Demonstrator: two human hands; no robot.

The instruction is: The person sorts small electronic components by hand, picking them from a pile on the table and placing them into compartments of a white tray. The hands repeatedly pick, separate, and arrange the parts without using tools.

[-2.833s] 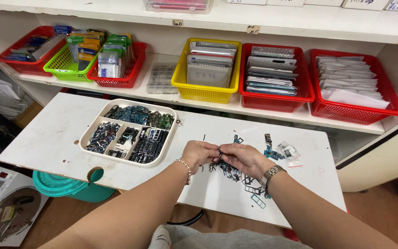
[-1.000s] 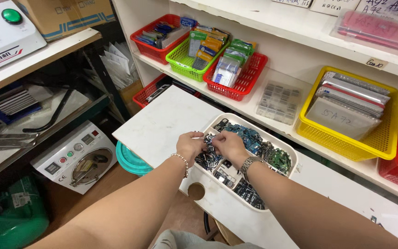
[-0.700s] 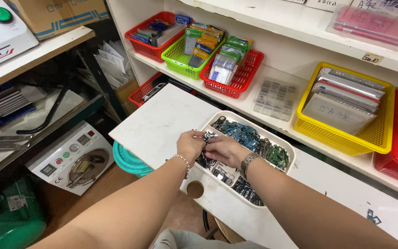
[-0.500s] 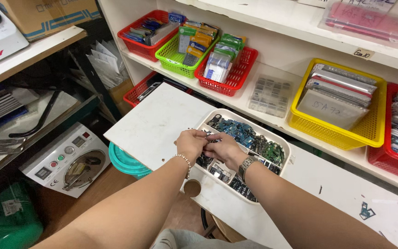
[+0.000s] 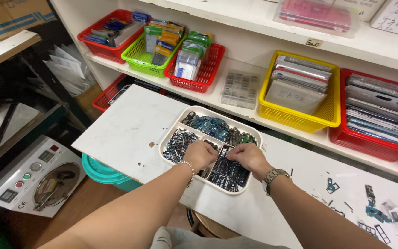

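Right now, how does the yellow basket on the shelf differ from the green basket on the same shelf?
The yellow basket is larger than the green basket. The yellow basket holds flat grey and white packets stacked leaning; the green basket holds small upright packs with green and orange cards. The yellow basket stands behind the right hand, the green basket far to the left, between two red baskets. Both are slotted plastic baskets on the white shelf.

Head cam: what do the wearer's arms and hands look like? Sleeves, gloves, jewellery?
Both forearms are bare, with no sleeves showing and no gloves. The left hand has a thin beaded bracelet of pale, pearl-like beads at the wrist. The right hand has a metal wristwatch with a linked silver-and-gold-toned band. No rings can be made out on the fingers, and no markings show on either arm.
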